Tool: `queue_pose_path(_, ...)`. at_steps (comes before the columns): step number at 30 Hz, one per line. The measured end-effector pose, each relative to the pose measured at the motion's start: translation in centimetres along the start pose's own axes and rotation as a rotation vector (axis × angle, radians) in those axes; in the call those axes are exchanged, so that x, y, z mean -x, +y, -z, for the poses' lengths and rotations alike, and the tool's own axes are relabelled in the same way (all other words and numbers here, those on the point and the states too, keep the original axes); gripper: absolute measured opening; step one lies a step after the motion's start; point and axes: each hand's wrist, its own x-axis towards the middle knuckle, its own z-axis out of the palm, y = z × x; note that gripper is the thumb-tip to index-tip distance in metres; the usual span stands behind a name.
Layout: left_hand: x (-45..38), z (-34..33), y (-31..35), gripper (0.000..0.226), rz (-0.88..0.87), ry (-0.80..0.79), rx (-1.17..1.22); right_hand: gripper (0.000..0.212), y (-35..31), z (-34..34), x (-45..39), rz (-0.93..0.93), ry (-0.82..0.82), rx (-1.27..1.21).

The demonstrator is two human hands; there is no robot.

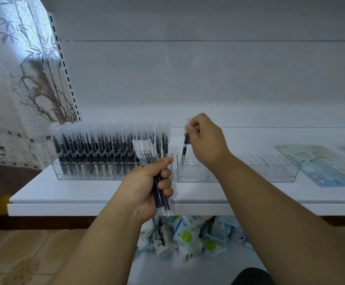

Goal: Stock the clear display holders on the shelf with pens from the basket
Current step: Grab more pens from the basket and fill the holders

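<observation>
My left hand (147, 182) grips a bundle of wrapped black pens (150, 155), held upright in front of the white shelf (64, 194). My right hand (204, 138) pinches the top of a single pen (185, 148), whose tip sits in a hole at the left end of the right clear holder (270, 171). That holder has nothing else in it. The left clear holder (75, 173) is packed with several upright black pens (106, 147). No basket is in view.
Flat blue and green printed packets (319, 163) lie on the shelf to the right of the holders. Below the shelf edge sits a pile of small wrapped packets (188, 237). A patterned curtain (23, 79) hangs at the left.
</observation>
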Motion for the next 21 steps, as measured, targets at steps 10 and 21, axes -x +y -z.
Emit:
queue_pose_path(10,-0.9,-1.7,-0.1,0.017,0.029,-0.058,-0.019,0.012,-0.8,0.9,-0.5,0.057,-0.238,0.249)
queue_pose_path(21,-0.9,-2.8,0.2,0.016,0.027,-0.259,-0.096,0.039,-3.8,2.4,3.0,-0.252,-0.414,-0.142)
